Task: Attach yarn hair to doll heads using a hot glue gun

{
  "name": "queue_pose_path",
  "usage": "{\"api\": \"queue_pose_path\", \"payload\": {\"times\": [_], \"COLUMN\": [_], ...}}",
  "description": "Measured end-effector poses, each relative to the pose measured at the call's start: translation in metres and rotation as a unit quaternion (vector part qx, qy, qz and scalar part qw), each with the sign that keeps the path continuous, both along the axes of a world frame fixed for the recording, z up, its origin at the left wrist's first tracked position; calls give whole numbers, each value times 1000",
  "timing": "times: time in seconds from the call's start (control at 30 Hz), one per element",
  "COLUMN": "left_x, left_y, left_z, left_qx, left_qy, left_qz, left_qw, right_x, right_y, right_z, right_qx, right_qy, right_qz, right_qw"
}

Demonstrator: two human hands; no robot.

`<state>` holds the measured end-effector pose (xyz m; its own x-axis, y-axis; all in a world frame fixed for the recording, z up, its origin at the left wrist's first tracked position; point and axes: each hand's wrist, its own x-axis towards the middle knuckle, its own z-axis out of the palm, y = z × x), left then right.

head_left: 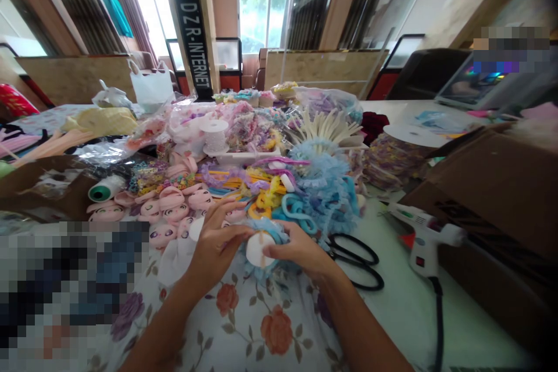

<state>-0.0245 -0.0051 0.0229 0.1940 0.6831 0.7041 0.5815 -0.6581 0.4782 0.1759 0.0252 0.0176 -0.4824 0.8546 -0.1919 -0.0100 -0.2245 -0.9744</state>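
Note:
A small white round piece (pixel 260 251) edged with light blue ruffled trim (pixel 263 224) is between my two hands, above the floral cloth (pixel 244 308). My right hand (pixel 299 250) grips its right side, thumb over the white face and fingers behind. At the upper left edge, my left hand (pixel 218 238) pinches the ruffle with thumb and forefinger, its other fingers raised. A narrow beige strip runs down the white face. Black-handled scissors (pixel 357 261) lie right of my right hand. Several pink doll heads (pixel 174 206) lie beyond my left hand.
At right a white glue gun (pixel 421 238) with a black cord stands against a cardboard box (pixel 492 203). Blue ruffled trim (pixel 326 192) is heaped ahead, near a white ribbon spool (pixel 215 136). A green-ended thread cone (pixel 104 189) lies left, beside another box (pixel 39 186).

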Motion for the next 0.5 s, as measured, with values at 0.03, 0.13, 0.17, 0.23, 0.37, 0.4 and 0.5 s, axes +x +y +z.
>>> {"api": "queue_pose_path", "payload": {"times": [0.03,0.13,0.17,0.23,0.37,0.4,0.5], "left_x": [1,2,2,2,1,1,0], "left_y": [1,2,3,2,0,-1,-3], "left_z": [0,-2,-2,-3,-1,0,2], "left_qx": [4,8,7,4,5,5,4], "left_qy": [11,32,36,39,-13,-34,-59], "left_qz": [-1,2,4,6,4,10,25], "left_qw": [1000,999,999,999,1000,999,998], "right_x": [0,0,0,0,-1,-1,-1], "right_y": [0,1,1,1,0,0,0], "right_z": [-1,-3,-3,-3,0,0,0], "right_qx": [-4,-3,0,3,-14,-19,-29], "right_qy": [3,3,4,7,15,15,25], "right_qz": [0,4,5,7,-4,-9,-19], "right_qw": [1000,1000,1000,1000,1000,1000,999]}}
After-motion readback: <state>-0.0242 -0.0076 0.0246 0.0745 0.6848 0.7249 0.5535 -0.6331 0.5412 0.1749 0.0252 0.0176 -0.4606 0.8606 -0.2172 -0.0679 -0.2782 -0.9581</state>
